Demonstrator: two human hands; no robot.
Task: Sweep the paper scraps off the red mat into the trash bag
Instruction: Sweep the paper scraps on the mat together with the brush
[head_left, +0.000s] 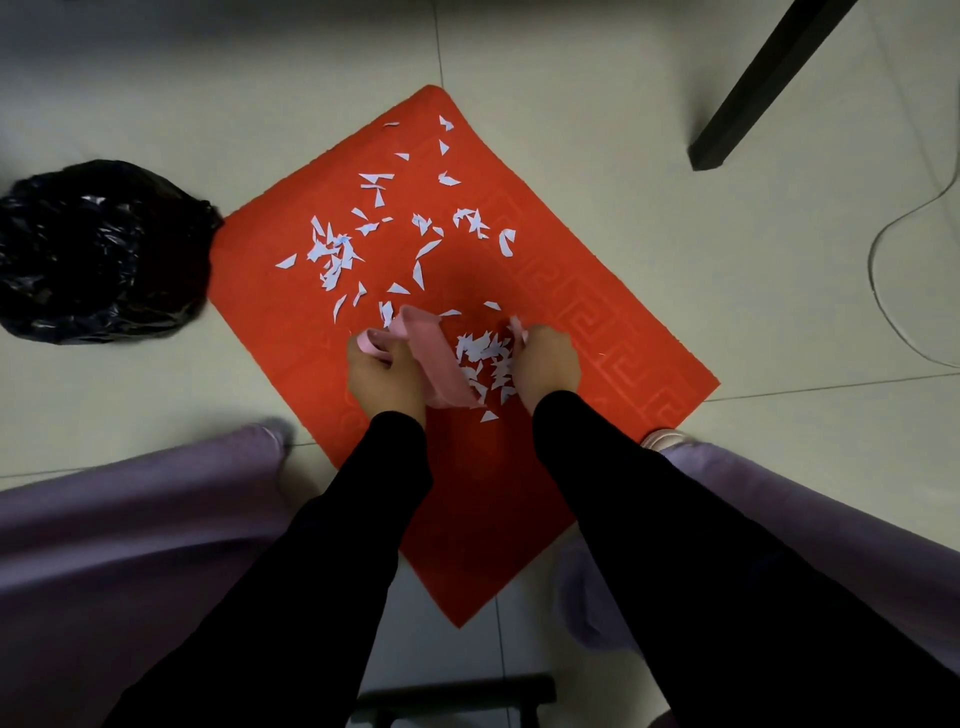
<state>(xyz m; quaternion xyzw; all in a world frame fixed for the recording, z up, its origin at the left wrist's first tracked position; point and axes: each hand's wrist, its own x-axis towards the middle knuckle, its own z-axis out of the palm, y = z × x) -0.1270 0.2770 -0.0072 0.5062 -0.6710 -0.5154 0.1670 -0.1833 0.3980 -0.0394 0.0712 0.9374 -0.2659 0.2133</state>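
Head view: red mat (291, 322) lies on the tile floor, turned diamond-wise, with one corner pointing at the person. Both arms in black sleeves reach forward and down over the near half of the mat, backs of the hands up.

Left hand (382, 376): fingers curled round one end of a pink cloth (436, 364), gripping it. Right hand (548, 364) is at the other end, fingers curled down over it with a bit of pink showing past the knuckles. Fingertips are hidden.

The cloth sags between the hands, and a heap of paper scraps (485, 358) sits on it and beside it, mid-mat. More scraps are scattered from the centre to the far corner.

Black trash bag (98, 249) sits on the floor, touching the mat's left corner. A dark furniture leg (769, 78) and a cable (878, 270) are past the right edge.
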